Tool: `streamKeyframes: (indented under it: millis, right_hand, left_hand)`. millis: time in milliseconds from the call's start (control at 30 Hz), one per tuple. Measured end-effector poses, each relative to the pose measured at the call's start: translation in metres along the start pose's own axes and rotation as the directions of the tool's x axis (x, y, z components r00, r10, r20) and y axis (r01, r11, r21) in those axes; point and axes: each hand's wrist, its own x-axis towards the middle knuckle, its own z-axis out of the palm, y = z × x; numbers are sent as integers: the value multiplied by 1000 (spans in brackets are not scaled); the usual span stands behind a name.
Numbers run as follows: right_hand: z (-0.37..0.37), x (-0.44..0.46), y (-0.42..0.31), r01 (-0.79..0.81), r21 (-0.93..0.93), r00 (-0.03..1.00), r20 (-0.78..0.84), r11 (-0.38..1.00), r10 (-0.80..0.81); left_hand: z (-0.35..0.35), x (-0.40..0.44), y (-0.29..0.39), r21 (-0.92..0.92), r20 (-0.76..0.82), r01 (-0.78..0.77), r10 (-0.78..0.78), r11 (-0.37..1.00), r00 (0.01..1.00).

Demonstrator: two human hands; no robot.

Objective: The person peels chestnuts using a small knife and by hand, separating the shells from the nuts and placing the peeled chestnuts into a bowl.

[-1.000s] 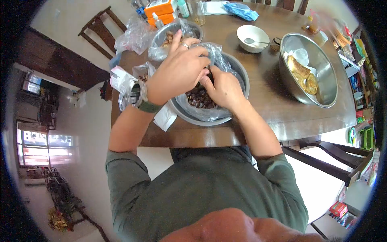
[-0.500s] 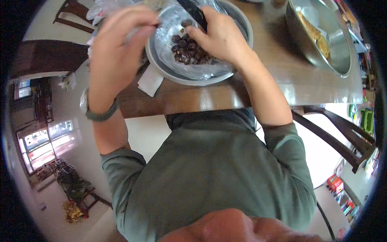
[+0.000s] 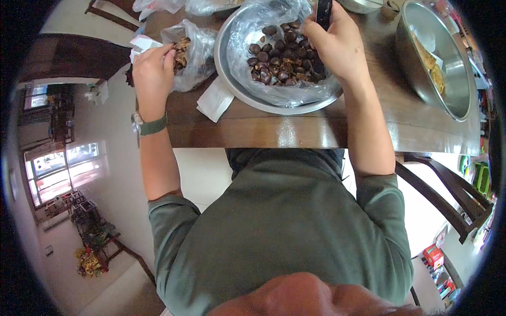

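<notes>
My left hand (image 3: 154,76) is at the left, its thumb and fingers drawn together against a clear plastic bag (image 3: 197,55) of brown shell pieces (image 3: 181,54). Whatever those fingertips pinch is hidden. In my right hand (image 3: 340,47) is a black-handled tool (image 3: 323,13), held over the right side of a metal basin (image 3: 224,73); its working end cannot be made out. A clear plastic liner (image 3: 240,58) in the basin holds many dark brown chestnuts (image 3: 283,59), some with broken shells.
A folded white tissue (image 3: 215,99) lies on the wooden table (image 3: 253,131) between bag and basin. To the right, a tilted steel bowl (image 3: 448,68) contains yellowish pieces (image 3: 436,76). More plastic bags (image 3: 208,6) lie at the back left, and a wooden chair (image 3: 448,195) stands at the right.
My left hand has moved left and down, from beside the basin to the bag of shells. My right hand has shifted slightly right, still with the black-handled tool. The view has shifted too.
</notes>
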Motion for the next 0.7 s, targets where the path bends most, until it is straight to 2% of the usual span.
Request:
streamKeyframes:
  millis: [33, 133, 200, 267, 300, 333, 400, 433, 533, 567, 667, 700]
  right_hand:
    - [-1, 0, 4, -2, 31, 1000, 11, 1000, 1]
    - [-2, 2, 4, -44, 37, 999, 3, 998, 44]
    - [-3, 3, 16, 13, 41, 1000, 5, 999, -13]
    - [-5, 4, 15, 17, -17, 1000, 9, 1000, -17]
    - [-2, 3, 11, -10, 73, 1000, -7, 997, 11]
    - [-2, 3, 11, -19, 85, 1000, 3, 996, 19]
    - [-3, 4, 14, -34, 117, 999, 27, 993, 31]
    - [-4, 3, 16, 6, 172, 999, 39, 985, -13]
    - [-4, 3, 10, -61, -4, 998, 16, 998, 61]
    - [-4, 4, 16, -10, 12, 1000, 14, 1000, 10]
    - [-1, 3, 12, -65, 52, 998, 31, 997, 63]
    - [1, 4, 16, -28, 53, 999, 22, 998, 27]
  left_hand:
    - [-3, -3, 4, -18, -85, 12, -14, 1000, 996]
    - [-30, -11, 58, -267, -106, 15, -45, 964, 993]
    - [-51, -29, 111, -374, 112, 22, 22, 927, 993]
    - [-44, -54, 142, -647, 242, -70, 291, 760, 926]
    - [-36, -65, 155, -702, 286, -48, 343, 710, 895]
    - [-26, -74, 165, -751, 325, -21, 397, 660, 858]
    - [-11, -89, 178, -756, 312, -39, 412, 654, 856]
    - [-5, -94, 182, -757, 304, -50, 418, 652, 856]
    - [4, -105, 189, -742, 304, -70, 428, 667, 851]
    - [5, -106, 192, -741, 265, -103, 429, 663, 864]
    - [11, -112, 195, -700, 206, -189, 448, 688, 870]
    - [13, -115, 196, -700, 197, -205, 461, 684, 865]
